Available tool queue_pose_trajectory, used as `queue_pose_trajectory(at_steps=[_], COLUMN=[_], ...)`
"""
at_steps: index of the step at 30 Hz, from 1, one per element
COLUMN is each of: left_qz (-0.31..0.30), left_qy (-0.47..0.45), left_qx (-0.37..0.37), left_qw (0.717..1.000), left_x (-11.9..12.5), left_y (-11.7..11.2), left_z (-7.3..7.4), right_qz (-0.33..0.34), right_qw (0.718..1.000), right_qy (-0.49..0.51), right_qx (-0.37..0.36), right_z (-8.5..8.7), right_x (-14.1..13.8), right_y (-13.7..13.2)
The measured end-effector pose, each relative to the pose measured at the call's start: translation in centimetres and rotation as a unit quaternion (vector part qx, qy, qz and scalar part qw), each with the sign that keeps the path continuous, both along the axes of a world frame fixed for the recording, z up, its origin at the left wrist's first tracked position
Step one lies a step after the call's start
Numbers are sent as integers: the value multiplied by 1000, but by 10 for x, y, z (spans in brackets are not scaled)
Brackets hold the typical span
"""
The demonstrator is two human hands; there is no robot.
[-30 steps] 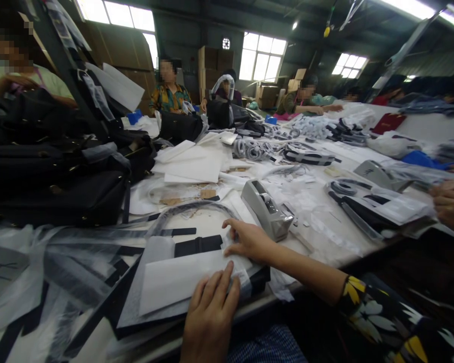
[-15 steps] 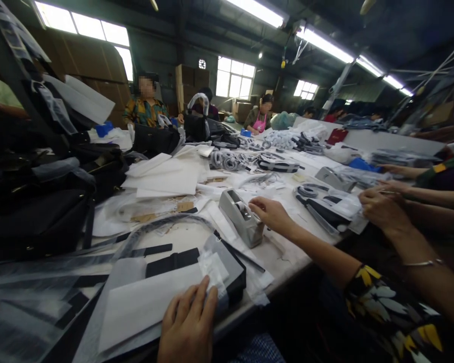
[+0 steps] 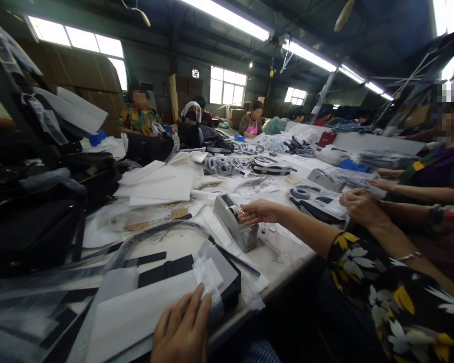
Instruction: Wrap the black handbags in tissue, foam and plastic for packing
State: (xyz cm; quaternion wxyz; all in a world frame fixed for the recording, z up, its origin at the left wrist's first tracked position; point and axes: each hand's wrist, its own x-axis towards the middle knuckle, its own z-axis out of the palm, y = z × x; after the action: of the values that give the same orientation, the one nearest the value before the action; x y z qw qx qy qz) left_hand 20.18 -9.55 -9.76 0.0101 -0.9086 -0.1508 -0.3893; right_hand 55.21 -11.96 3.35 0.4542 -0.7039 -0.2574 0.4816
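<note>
My left hand (image 3: 181, 327) lies over the white wrapping sheet (image 3: 136, 307) on a black bag (image 3: 230, 290), fingers stretched out; its thumb is hidden. Clear plastic film or tape (image 3: 208, 275) shows above the fingertips. A plastic-wrapped strap (image 3: 162, 227) arches behind the bag. From the right, my right hand (image 3: 259, 212), below a floral sleeve, reaches the grey tape dispenser (image 3: 232, 227). Its fingers are extended and slightly apart beside the tape roll; whether a bit of tape sticks to them I cannot tell.
White sheets (image 3: 159, 184) and coiled wrapped straps (image 3: 223, 165) cover the table beyond. Black bags (image 3: 30, 232) are piled left. A co-worker's hands (image 3: 363, 206) are busy at the right, near a second dispenser (image 3: 321, 179). The table edge (image 3: 272, 292) runs diagonally.
The view has shifted, moving the scene leftward. My right hand's fingers have gone from curled together to stretched out at the dispenser. My left hand stays on the wrapping.
</note>
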Motion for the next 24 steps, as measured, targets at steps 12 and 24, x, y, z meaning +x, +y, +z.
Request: queue_pose_trajectory(at_steps=[12,24], left_qz=[-9,-15], left_qy=[26,30], left_qx=[49,39], left_qw=[998,999], left_x=[-5,-3], left_y=[7,6], left_z=[1,7], right_qz=[-96,-36], right_qw=[995,971], right_qy=[-9,-228], right_qx=[31,67], right_z=[-20,-68], right_x=[-41,-30], right_y=[-96,-92])
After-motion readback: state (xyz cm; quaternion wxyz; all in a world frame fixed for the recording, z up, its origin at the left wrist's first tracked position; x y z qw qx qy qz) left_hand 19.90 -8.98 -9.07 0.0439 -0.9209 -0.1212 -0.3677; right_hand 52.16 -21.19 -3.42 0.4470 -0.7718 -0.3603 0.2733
